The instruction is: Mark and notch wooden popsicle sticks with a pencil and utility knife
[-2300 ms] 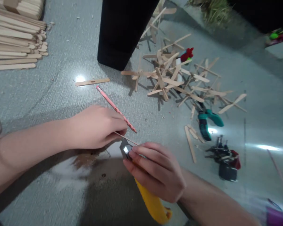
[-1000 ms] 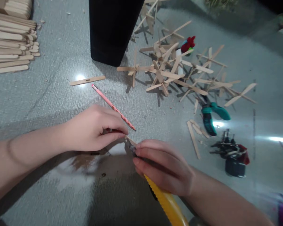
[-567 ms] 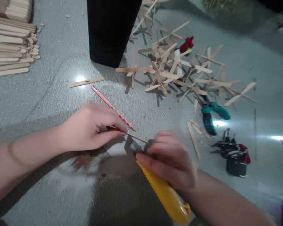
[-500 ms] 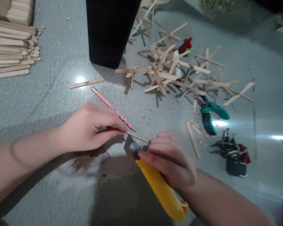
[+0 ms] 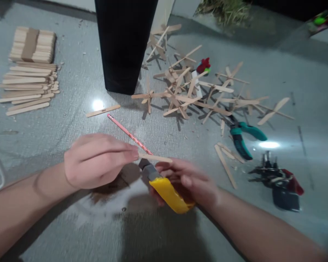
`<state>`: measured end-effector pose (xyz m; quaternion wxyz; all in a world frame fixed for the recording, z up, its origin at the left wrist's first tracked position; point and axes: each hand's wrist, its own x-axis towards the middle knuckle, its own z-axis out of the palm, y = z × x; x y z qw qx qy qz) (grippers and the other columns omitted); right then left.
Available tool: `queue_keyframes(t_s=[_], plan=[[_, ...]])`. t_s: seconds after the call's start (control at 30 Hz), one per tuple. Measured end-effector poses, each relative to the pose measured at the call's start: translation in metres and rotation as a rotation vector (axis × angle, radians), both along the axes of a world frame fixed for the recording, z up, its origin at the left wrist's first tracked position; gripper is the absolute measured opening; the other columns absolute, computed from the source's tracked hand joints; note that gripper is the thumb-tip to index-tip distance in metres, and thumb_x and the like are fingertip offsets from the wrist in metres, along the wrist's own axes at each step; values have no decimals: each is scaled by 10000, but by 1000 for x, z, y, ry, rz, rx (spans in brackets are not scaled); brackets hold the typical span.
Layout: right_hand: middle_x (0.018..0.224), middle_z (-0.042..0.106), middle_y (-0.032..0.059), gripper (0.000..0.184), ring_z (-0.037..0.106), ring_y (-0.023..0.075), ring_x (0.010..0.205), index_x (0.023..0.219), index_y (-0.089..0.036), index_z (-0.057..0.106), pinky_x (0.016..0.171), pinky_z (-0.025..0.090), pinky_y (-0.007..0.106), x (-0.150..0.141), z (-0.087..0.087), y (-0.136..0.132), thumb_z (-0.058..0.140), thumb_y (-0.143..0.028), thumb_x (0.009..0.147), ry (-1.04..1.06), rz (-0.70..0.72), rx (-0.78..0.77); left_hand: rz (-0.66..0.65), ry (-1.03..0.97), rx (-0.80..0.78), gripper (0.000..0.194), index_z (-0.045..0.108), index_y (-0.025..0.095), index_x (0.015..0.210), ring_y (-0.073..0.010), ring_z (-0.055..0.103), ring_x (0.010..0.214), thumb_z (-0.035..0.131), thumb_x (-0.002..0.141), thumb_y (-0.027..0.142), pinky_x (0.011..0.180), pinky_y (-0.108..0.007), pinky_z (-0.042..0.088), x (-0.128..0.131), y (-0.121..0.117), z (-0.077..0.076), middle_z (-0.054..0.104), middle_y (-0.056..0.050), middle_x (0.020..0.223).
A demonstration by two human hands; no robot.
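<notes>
Pinched between the fingertips of my left hand (image 5: 98,160) is a wooden craft stick (image 5: 158,158), its free end pointing right. My right hand (image 5: 191,182) is curled around a yellow utility knife (image 5: 169,194) with a grey front end, which lies just below the stick. Whether a blade sticks out, I cannot tell. A pink pencil (image 5: 129,134) lies on the grey surface just beyond my left fingertips. Farther off, another craft stick (image 5: 104,110) has a small dark slot in its middle.
A tall black box (image 5: 123,47) stands at the back. Right of it are several crossed-stick pieces (image 5: 180,96). Teal-handled pliers (image 5: 242,142), loose sticks (image 5: 225,165) and a bunch of keys (image 5: 273,174) lie right. At left sit a banded bundle (image 5: 45,47) and loose craft sticks (image 5: 30,87).
The craft stick has turned so its broad face shows. My right hand has rolled palm-up and the knife is tilted differently. The view has shifted, showing more of the far side.
</notes>
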<state>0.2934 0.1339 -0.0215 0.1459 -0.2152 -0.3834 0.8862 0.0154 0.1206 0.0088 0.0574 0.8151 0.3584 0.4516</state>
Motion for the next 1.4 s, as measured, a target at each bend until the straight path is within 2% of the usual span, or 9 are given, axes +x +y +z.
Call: queue_keyframes(t_s=[0.07,0.17,0.33,0.53,0.67,0.9,1.17,1.3,1.4], plan=[[975,750,81,480,699,119,728,1271,-185,617,621,546,211,0,1,5,736,-524,952,12,121,-57,-56,36,15,151,714,157,1005,-136,792,851,700,917,36,752,-229,677,0,1,-1,822,-54,966],[856,674,34,430,590,76,635,1275,-167,601,513,445,144,-2,2,9,636,-515,1024,-77,224,23,-95,52,8,100,719,152,985,-138,791,839,676,948,69,745,-230,668,1,3,-4,820,-57,956],[789,598,-10,423,522,65,582,1182,-165,561,464,397,135,-5,5,6,559,-566,1048,-168,174,128,-12,51,-140,148,717,213,995,-115,789,827,677,949,78,754,-203,656,5,1,-8,824,-12,962],[729,595,-9,457,503,77,579,1042,-156,619,502,380,173,-6,11,11,521,-602,1051,-291,184,386,-74,33,-148,184,731,173,965,-106,776,813,682,908,5,748,-199,643,3,2,-5,816,-26,943],[732,610,-9,384,515,76,606,962,-163,631,553,386,180,-6,16,17,499,-501,1085,-275,195,591,-102,27,-157,173,721,192,939,-114,783,818,654,941,33,769,-213,665,2,2,1,819,-22,940],[715,612,-22,263,528,73,601,1101,-136,677,565,396,174,-6,17,18,526,-351,1085,-230,169,723,-146,21,-224,170,727,199,982,-122,787,869,646,953,53,771,-221,674,0,0,3,815,-19,958],[696,599,-27,236,504,62,567,1072,-126,655,523,388,164,-5,16,19,535,-330,1078,-188,164,578,-84,24,-320,199,726,220,993,-97,773,848,667,934,39,739,-198,651,2,-2,4,804,-2,961],[688,568,-42,274,475,48,534,1023,-142,615,491,380,153,-6,17,19,534,-397,1081,-174,177,386,-63,-24,-401,141,716,240,967,-108,762,825,647,973,118,683,-233,649,7,1,5,799,16,922],[676,556,-50,350,466,42,503,960,-158,585,448,362,149,-6,19,19,554,-492,1063,-165,189,200,40,-59,-466,122,714,249,910,-101,743,766,645,985,180,628,-241,613,14,0,5,793,39,858]])
